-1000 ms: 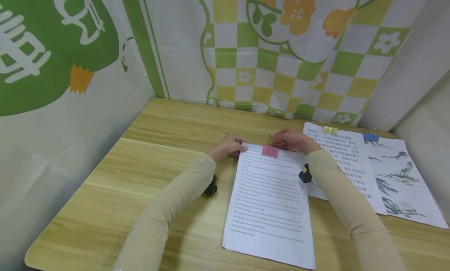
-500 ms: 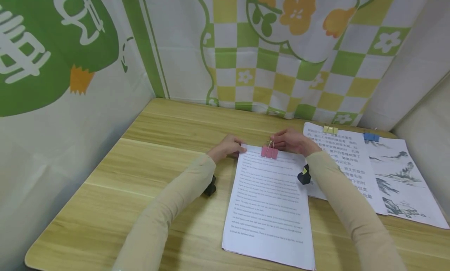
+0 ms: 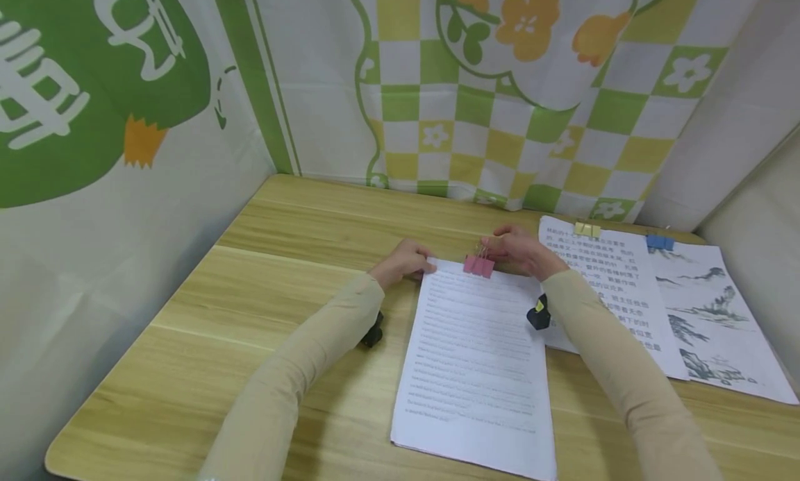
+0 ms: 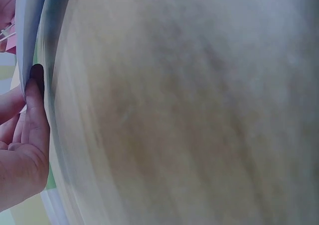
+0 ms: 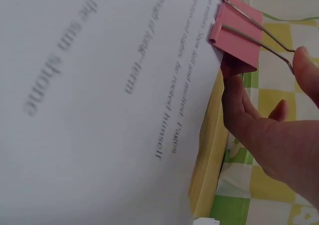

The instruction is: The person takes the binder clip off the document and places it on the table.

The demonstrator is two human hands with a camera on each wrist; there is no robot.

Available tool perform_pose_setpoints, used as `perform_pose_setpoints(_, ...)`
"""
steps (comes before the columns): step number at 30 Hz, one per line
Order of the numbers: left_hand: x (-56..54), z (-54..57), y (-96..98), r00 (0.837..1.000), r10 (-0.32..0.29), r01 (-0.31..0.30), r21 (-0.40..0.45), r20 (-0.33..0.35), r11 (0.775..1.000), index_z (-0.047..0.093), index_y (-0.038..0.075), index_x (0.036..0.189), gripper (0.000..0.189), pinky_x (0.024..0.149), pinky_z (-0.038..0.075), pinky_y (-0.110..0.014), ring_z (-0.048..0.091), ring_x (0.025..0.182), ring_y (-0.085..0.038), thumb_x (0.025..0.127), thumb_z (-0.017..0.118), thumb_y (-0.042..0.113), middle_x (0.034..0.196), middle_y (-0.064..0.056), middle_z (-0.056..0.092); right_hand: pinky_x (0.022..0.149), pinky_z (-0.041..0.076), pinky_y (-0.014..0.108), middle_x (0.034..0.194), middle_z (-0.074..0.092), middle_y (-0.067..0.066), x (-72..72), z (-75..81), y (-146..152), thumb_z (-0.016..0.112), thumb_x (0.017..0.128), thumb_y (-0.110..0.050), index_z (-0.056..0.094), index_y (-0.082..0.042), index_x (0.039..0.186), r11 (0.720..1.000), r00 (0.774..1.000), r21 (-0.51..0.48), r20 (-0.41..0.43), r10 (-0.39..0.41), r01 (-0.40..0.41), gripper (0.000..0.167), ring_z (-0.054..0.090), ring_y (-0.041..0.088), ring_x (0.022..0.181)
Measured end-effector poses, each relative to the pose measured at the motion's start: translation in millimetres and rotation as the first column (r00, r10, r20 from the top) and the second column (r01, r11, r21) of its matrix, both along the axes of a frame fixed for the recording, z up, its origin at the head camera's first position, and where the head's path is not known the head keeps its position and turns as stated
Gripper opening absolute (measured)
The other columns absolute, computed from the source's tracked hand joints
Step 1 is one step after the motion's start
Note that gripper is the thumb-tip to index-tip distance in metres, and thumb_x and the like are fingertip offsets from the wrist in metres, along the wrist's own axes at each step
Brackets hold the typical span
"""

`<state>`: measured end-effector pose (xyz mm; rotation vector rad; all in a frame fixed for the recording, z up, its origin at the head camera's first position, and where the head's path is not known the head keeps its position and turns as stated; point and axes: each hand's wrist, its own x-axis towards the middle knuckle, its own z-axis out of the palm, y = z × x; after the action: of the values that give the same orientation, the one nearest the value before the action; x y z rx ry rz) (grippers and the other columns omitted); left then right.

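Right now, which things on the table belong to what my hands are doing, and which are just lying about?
Part of the job:
Printed papers, pinched at a top corner by your left hand
Pink clip at their top edge, held by your right hand

Apparently just lying about:
Larger-print sheets with a yellow clip
Landscape picture sheet with a blue clip

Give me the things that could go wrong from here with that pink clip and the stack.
The thumb of the right grip sits at the end of the pink clip's wire handle; a slip there might jolt the clip crooked.

The left grip pinches the stack near one top corner, so pulling could crease it or skew the pages.

The right sleeve crosses over the neighbouring text page and might nudge it.
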<state>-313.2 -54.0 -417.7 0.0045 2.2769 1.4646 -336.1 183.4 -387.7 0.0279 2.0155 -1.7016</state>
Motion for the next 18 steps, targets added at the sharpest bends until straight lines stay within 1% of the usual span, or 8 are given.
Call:
perform_pose_setpoints(3,0.3,0.9,0.3,1.0,0.0,0.0,-0.011,0.0,1.0,0.064,-0.002,0.116,0.032,0.074,0.056,-0.024,0.067,0.088,-0.02,0.084,0.067,0.001,0.112,-0.019,0.066,0.078,0.053,0.02,0.079,0.062,-0.003,-0.9,2.8,1.2,0.051,0.096,-0.008,0.015,0.01,0.133,1.0,1.0,0.017,-0.015,-0.01,0.011,0.055,0.064,0.006,0.073)
perform_pose_setpoints(6,1.0,2.2,1.6,1.0,0.009,-0.009,-0.011,0.01,1.0,0.063,-0.002,0.117,0.033,0.077,0.056,-0.025,0.067,0.091,-0.022,0.085,0.066,0.001,0.114,-0.019,0.065,0.087,0.052,0.024,0.082,0.061,-0.002,-2.0,6.2,3.2,0.05,0.097,-0.009,0.014,0.011,0.134,1.0,1.0,0.01,-0.018,-0.008,0.008,0.056,0.064,0.006,0.075)
perform_pose_setpoints(9,0.4,2.3,1.6,1.0,0.017,-0.017,-0.005,0.024,1.0,0.064,-0.001,0.117,0.032,0.081,0.056,-0.028,0.067,0.094,-0.023,0.085,0.066,0.002,0.113,-0.018,0.066,0.087,0.052,0.026,0.082,0.062,-0.002,-3.3,8.2,4.2,0.049,0.097,-0.008,0.017,0.011,0.132,1.0,0.999,-0.004,-0.029,-0.019,0.019,0.051,0.065,0.006,0.076)
perform_pose_setpoints(10,-0.1,2.1,1.8,0.999,0.02,-0.02,-0.003,0.027,1.0,0.064,-0.001,0.116,0.031,0.082,0.056,-0.029,0.067,0.095,-0.023,0.085,0.066,0.002,0.112,-0.017,0.066,0.087,0.053,0.026,0.081,0.062,-0.002,-3.7,8.5,4.3,0.049,0.097,-0.008,0.02,0.01,0.13,1.0,0.999,-0.009,-0.034,-0.024,0.024,0.048,0.065,0.007,0.076)
perform_pose_setpoints(11,-0.5,1.7,0.9,1.0,0.015,-0.015,0.007,0.019,1.0,0.066,-0.001,0.113,0.03,0.077,0.057,-0.027,0.068,0.089,-0.021,0.084,0.067,0.002,0.107,-0.016,0.068,0.083,0.054,0.025,0.08,0.063,-0.002,-4.0,8.7,4.0,0.049,0.096,-0.007,0.023,0.01,0.127,0.999,0.999,-0.016,-0.04,-0.034,0.033,0.044,0.065,0.008,0.075)
perform_pose_setpoints(14,-2.5,-0.4,1.0,1.0,0.019,-0.019,0.005,0.018,1.0,0.066,-0.002,0.112,0.029,0.077,0.057,-0.028,0.068,0.089,-0.021,0.084,0.068,0.002,0.106,-0.015,0.068,0.079,0.055,0.023,0.08,0.062,0.0,-5.2,8.4,3.4,0.05,0.096,-0.004,0.03,0.004,0.115,0.998,0.998,-0.043,-0.046,-0.052,0.05,0.029,0.066,0.009,0.074)
perform_pose_setpoints(17,-2.1,-1.5,0.8,1.0,0.022,-0.022,0.008,0.011,1.0,0.065,-0.002,0.113,0.03,0.078,0.057,-0.028,0.068,0.091,-0.023,0.084,0.067,0.002,0.108,-0.017,0.067,0.077,0.055,0.023,0.079,0.062,0.002,-5.7,8.5,3.3,0.049,0.095,-0.003,0.032,-0.001,0.105,0.997,0.997,-0.055,-0.053,-0.058,0.055,0.02,0.066,0.01,0.074)
perform_pose_setpoints(18,-1.9,-1.6,1.1,0.999,0.029,-0.029,0.004,0.016,1.0,0.064,-0.002,0.116,0.031,0.081,0.056,-0.029,0.067,0.096,-0.024,0.085,0.066,0.001,0.112,-0.017,0.066,0.077,0.055,0.023,0.079,0.063,0.002,-5.7,8.7,3.2,0.049,0.095,-0.003,0.032,-0.003,0.103,0.997,0.997,-0.058,-0.054,-0.059,0.056,0.018,0.066,0.01,0.074)
